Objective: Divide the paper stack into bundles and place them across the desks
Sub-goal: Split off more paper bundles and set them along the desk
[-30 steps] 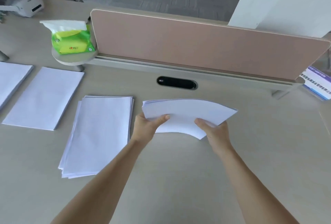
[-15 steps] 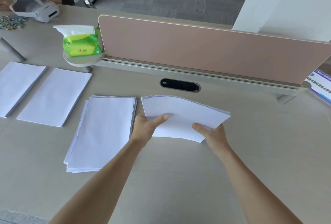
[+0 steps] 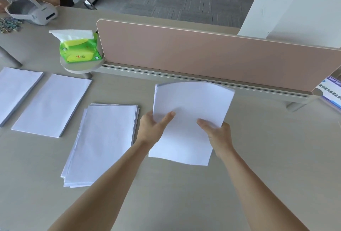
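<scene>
A white paper bundle [image 3: 191,109] hangs over the desk in the middle of the head view, its long side pointing away from me and its far end arched. My left hand [image 3: 153,129] grips its left edge, thumb on top. My right hand [image 3: 217,134] grips its right edge, thumb on top. Three other bundles lie flat on the desk to the left: a loosely fanned bundle [image 3: 103,142] right beside my left hand, a neat bundle [image 3: 53,103] further left, and a third bundle [image 3: 14,90] cut by the frame's left edge.
A pink divider panel [image 3: 212,59] runs along the back of the beige desk [image 3: 184,194]. A green tissue pack [image 3: 79,50] sits on a small round shelf at its left end. A white headset [image 3: 33,12] and a seated person are far left. A printed leaflet [image 3: 332,92] lies at right.
Both hands have turned the held bundle from lying crosswise to pointing lengthwise away from me, and it now covers the desk's black cable slot. The bundles on the desk have not moved.
</scene>
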{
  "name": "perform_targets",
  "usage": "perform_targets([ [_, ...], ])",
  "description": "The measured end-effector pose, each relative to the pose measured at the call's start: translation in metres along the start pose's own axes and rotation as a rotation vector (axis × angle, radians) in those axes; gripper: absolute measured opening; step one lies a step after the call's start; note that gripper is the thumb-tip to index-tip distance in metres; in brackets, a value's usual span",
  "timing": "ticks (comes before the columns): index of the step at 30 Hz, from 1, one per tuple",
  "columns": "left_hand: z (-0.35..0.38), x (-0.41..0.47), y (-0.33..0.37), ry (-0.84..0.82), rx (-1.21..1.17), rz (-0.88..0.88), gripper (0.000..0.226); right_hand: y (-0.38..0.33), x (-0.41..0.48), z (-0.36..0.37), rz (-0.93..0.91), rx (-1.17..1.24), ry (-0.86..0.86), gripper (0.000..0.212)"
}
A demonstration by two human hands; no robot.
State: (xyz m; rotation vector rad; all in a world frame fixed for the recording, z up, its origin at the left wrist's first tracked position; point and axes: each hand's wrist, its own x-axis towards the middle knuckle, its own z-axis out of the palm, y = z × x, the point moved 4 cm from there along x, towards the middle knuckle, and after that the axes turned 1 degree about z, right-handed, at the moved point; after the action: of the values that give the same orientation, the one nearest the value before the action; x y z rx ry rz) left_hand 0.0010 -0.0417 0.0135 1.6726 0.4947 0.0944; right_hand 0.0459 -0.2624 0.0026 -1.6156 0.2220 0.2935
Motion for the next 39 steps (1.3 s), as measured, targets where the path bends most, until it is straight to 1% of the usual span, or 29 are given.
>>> perform_targets([
  [1,0.000,0.010,-0.001,0.029,0.054,-0.022,0.048,0.001,0.004,0.002,0.017,0.003,0.000,0.010],
  [2,0.000,0.020,-0.003,0.056,0.101,-0.079,0.059,0.003,0.008,0.004,0.039,0.009,0.003,0.009],
  [3,0.001,0.029,-0.006,0.075,0.134,-0.146,0.062,0.007,0.011,0.006,0.057,0.008,0.024,0.008],
  [4,0.002,0.037,-0.011,0.091,0.159,-0.220,0.056,0.011,0.015,0.008,0.068,-0.005,0.065,0.008],
  [6,0.006,0.050,-0.025,0.106,0.184,-0.327,0.038,0.021,0.023,0.012,0.097,-0.076,0.174,0.024],
  [7,0.009,0.056,-0.033,0.096,0.197,-0.352,0.036,0.026,0.027,0.015,0.136,-0.123,0.222,0.030],
  [9,0.014,0.067,-0.049,0.093,0.230,-0.407,0.044,0.040,0.037,0.022,0.231,-0.197,0.253,0.034],
  [11,0.019,0.078,-0.061,0.080,0.264,-0.475,0.048,0.051,0.049,0.030,0.317,-0.219,0.232,0.038],
  [14,0.025,0.094,-0.074,0.052,0.325,-0.509,0.048,0.061,0.069,0.038,0.414,-0.255,0.190,0.054],
  [15,0.027,0.097,-0.078,0.050,0.345,-0.525,0.051,0.064,0.075,0.039,0.434,-0.277,0.179,0.057],
  [17,0.029,0.102,-0.083,0.052,0.394,-0.576,0.060,0.070,0.084,0.039,0.452,-0.327,0.158,0.054],
  [19,0.031,0.105,-0.086,0.063,0.437,-0.587,0.066,0.076,0.086,0.038,0.486,-0.372,0.120,0.052],
  [21,0.032,0.106,-0.087,0.056,0.448,-0.560,0.073,0.079,0.087,0.037,0.527,-0.410,0.098,0.058],
  [24,0.034,0.107,-0.087,0.000,0.449,-0.511,0.077,0.080,0.091,0.031,0.529,-0.466,0.123,0.067],
  [27,0.033,0.108,-0.089,-0.027,0.473,-0.467,0.072,0.082,0.097,0.025,0.541,-0.553,0.154,0.073],
  [31,0.034,0.108,-0.089,0.012,0.464,-0.500,0.068,0.084,0.102,0.024,0.611,-0.508,0.142,0.072],
  [34,0.036,0.109,-0.088,0.032,0.470,-0.556,0.064,0.084,0.101,0.023,0.615,-0.497,0.153,0.075],
  [39,0.039,0.109,-0.089,0.035,0.496,-0.554,0.063,0.083,0.099,0.025,0.613,-0.486,0.129,0.076],
])
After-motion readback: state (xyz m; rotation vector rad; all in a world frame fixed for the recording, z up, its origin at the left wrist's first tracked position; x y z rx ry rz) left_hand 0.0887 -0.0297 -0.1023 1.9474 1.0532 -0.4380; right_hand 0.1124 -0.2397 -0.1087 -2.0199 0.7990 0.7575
